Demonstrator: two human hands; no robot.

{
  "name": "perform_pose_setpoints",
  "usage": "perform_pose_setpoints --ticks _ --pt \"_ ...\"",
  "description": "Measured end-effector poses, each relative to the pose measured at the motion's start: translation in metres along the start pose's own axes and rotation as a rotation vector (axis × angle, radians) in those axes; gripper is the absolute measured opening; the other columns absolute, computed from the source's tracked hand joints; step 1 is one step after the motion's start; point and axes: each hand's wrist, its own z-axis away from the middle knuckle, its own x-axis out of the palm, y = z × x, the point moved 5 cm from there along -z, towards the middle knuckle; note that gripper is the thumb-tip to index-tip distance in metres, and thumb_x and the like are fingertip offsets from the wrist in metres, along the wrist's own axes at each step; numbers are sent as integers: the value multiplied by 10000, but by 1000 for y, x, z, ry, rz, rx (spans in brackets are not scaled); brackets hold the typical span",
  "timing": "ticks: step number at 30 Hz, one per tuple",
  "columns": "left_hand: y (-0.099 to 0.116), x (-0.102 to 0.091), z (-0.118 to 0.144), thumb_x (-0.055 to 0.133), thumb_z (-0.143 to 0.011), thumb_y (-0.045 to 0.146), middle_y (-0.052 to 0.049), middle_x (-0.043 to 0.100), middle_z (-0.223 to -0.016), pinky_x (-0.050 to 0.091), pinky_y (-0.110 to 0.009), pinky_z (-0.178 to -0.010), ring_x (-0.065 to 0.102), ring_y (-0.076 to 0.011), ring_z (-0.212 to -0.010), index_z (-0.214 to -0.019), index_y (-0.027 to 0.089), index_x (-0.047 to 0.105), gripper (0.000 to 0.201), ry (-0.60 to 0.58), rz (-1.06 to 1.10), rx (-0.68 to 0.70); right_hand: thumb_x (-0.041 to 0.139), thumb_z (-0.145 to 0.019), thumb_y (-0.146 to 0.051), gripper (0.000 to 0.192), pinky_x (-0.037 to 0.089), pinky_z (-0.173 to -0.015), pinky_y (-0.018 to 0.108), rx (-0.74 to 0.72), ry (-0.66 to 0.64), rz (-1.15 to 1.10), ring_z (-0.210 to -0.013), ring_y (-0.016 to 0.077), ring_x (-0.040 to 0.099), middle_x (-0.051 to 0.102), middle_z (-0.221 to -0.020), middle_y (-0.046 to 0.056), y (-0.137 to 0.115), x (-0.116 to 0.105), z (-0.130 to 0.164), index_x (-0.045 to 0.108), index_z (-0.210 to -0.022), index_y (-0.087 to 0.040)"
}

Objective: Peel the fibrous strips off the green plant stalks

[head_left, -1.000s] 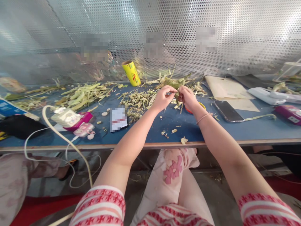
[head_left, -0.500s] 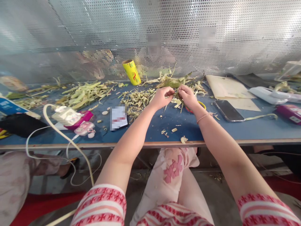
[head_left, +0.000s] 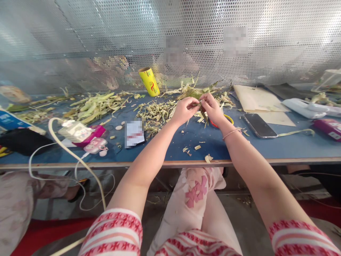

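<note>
My left hand (head_left: 185,110) and my right hand (head_left: 213,107) meet above the middle of the blue table, fingertips pinched together. Between them they grip a greenish-brown strip of dried plant (head_left: 205,116), its loose end hanging under my right fingers; the rest is hidden by the fingers. Just behind lies a heap of dry leafy strips (head_left: 190,91). To the left of my left hand spreads a pile of short, curled pale-green pieces (head_left: 153,113). Partly covered by my right wrist is a round object with a red and yellow rim (head_left: 229,119).
Long pale-green strips (head_left: 98,106) are piled further left. A yellow cardboard tube (head_left: 149,82) leans near the perforated metal panel (head_left: 202,21). A phone (head_left: 260,125) and a brown sheet (head_left: 257,99) lie right. A charger with cables (head_left: 80,132) sits left, trailing over the table edge.
My right hand has shifted slightly up and my left slightly right, bringing the fingertips closer around the strip. The things on the table have stayed put.
</note>
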Motion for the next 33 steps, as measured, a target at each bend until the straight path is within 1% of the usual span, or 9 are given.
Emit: perform_pose_setpoints --ticks 3,5,10,14,20,23,28,30,33 --pt "-6 -2 -2 706 -788 318 -38 708 -849 537 -289 -747 658 -128 -777 -859 165 674 172 21 26 -24 561 -846 -514 268 418 -575 267 68 18 -118 -616 118 434 445 -715 -22 -1 -1 1 510 -880 -254" --pt "-12 -3 -3 728 -769 359 -41 720 -865 541 -310 -769 665 -135 -794 -859 169 683 214 28 107 -63 620 -807 -540 313 436 -573 262 90 32 -196 -621 112 462 461 -707 -24 -3 -2 2 516 -849 -248" --pt "-19 -6 -4 781 -711 378 -47 739 -979 537 -362 -879 687 -161 -932 -851 184 706 251 45 376 -109 730 -706 -580 407 506 -594 256 96 8 -299 -667 111 551 515 -724 -26 -12 -5 4 535 -832 -245" --pt "-22 -9 -4 796 -685 397 -40 743 -1001 545 -356 -861 694 -167 -942 -862 202 725 273 18 470 -137 791 -651 -531 430 562 -644 274 77 -29 -323 -709 114 594 541 -787 -30 -19 -3 6 547 -869 -252" --pt "-23 -11 -3 726 -761 410 -56 749 -979 558 -310 -796 700 -145 -887 -903 187 722 264 -1 347 -128 717 -748 -419 296 587 -707 333 51 -4 -236 -719 129 609 543 -768 -24 -19 0 7 528 -893 -243" --pt "-23 -10 -3 692 -792 408 -58 752 -961 563 -297 -781 701 -135 -872 -883 176 711 250 3 293 -136 689 -763 -362 248 573 -684 332 51 -2 -190 -693 132 602 537 -740 -25 -18 0 7 517 -891 -239" --pt "-13 -10 -3 694 -791 346 -66 753 -941 556 -334 -856 697 -153 -931 -810 158 695 189 -29 193 -85 650 -744 -251 222 489 -585 264 29 -35 -60 -594 96 522 497 -661 -51 -16 2 8 482 -889 -234" --pt "-9 -11 -3 695 -779 292 -79 752 -959 556 -346 -866 696 -162 -935 -794 147 689 146 -28 150 -66 637 -722 -222 231 471 -580 256 -4 -33 -5 -599 87 517 517 -710 -40 -16 2 8 468 -880 -227" --pt "-5 -12 -2 662 -773 214 -92 745 -988 561 -334 -846 696 -158 -912 -843 135 681 107 -50 99 -79 612 -705 -214 228 486 -614 272 -63 -2 50 -650 88 555 551 -879 11 -15 2 8 474 -886 -210"
